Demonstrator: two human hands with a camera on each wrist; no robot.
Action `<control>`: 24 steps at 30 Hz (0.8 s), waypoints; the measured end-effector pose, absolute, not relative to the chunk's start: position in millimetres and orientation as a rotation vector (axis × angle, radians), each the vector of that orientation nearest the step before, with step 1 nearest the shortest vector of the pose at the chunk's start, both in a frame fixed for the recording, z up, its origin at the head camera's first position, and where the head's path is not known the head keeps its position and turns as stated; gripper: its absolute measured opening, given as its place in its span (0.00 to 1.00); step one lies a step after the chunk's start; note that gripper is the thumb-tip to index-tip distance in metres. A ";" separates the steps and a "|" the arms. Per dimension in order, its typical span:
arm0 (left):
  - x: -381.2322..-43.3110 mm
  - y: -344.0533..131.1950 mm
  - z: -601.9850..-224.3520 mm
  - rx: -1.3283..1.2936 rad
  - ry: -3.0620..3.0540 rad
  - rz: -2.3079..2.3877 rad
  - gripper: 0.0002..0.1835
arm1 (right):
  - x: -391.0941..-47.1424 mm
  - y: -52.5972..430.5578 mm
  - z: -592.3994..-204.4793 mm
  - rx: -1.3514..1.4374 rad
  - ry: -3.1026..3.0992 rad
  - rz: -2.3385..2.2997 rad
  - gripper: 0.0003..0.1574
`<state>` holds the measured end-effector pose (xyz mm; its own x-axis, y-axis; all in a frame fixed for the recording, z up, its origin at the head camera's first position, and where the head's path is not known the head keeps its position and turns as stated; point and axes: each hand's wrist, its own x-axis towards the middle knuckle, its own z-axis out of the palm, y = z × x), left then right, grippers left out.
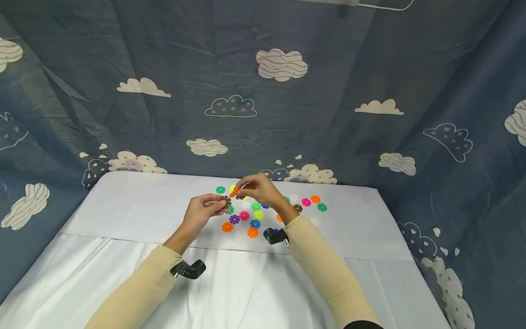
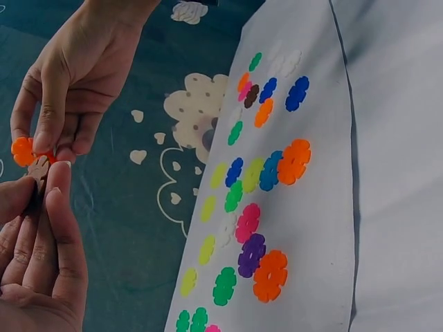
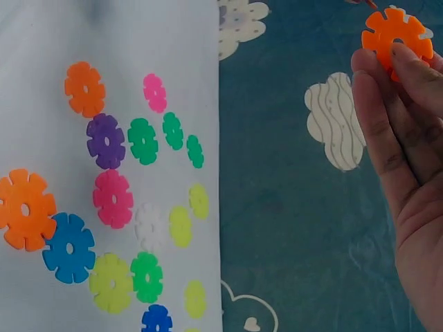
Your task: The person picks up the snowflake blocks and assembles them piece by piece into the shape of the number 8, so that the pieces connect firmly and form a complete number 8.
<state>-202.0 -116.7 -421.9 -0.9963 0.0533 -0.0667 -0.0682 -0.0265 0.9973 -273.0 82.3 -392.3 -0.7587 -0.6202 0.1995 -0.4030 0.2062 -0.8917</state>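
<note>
Between the thumb and fingers of my left hand [image 1: 201, 210] is a brown notched disc [image 1: 227, 201], a flower-shaped plastic piece. My right hand [image 1: 260, 188] pinches an orange notched disc [image 1: 234, 192], held just above and to the right of the brown one in the head view. In the left wrist view the brown disc [image 2: 39, 171] overlaps orange plastic [image 2: 23, 151]; whether they are joined I cannot tell. The right wrist view shows the orange disc [image 3: 397, 34] face on, the thumb pressed on its lower part.
Many coloured notched discs lie flat on the white cloth, among them a purple disc [image 1: 234, 219], a blue disc [image 1: 255, 223] and a pink disc [image 1: 306, 202]. A cloud-patterned dark curtain [image 1: 172, 123] hangs behind the white table [image 1: 135, 205].
</note>
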 end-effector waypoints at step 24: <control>-199.7 -112.2 -421.9 0.010 2.091 2.271 0.14 | -265.4 75.2 -384.0 -1.038 2.236 -1.678 0.04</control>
<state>-199.7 -112.2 -421.9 -0.9985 0.0444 -0.0325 -0.0360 -0.0815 0.9960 -265.4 75.2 -384.0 -0.7466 -0.6079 0.2703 -0.4294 0.1300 -0.8937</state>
